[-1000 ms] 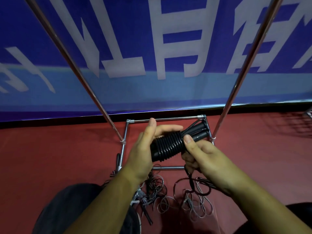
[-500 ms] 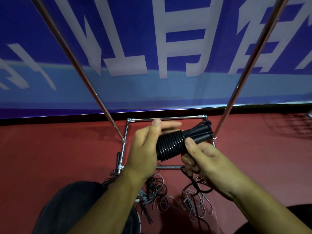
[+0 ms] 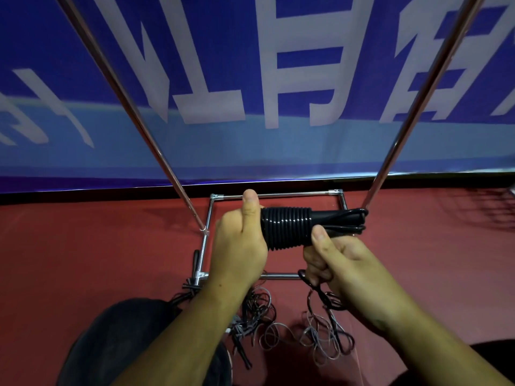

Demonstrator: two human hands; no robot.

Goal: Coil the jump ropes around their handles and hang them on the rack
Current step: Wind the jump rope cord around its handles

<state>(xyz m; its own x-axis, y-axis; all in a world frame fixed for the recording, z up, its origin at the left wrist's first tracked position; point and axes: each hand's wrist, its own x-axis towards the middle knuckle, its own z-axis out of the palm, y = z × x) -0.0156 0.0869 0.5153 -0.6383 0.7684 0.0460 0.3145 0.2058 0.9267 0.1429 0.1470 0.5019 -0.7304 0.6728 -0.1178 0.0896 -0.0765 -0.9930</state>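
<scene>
Black jump rope point(image 3: 287, 228), wound in tight turns around its paired handles point(image 3: 340, 220), lies level in mid-air between both hands, above the floor and in front of the rack's base. The left hand point(image 3: 239, 246) wraps its fingers around the coil's left end with the thumb pointing up. The right hand point(image 3: 342, 263) sets its thumb against the coil's right edge, and its curled fingers clutch the loose tail point(image 3: 320, 292), which drops from the fist. Below lies a tangled pile of ropes point(image 3: 292, 327) on the red floor point(image 3: 83, 260), partly hidden by the forearms. The chrome rack base point(image 3: 292, 194) sits just behind the hands, its two slanted poles point(image 3: 133, 112) rising past a blue banner point(image 3: 250, 140). A dark knee point(image 3: 125, 344) fills the lower left.
</scene>
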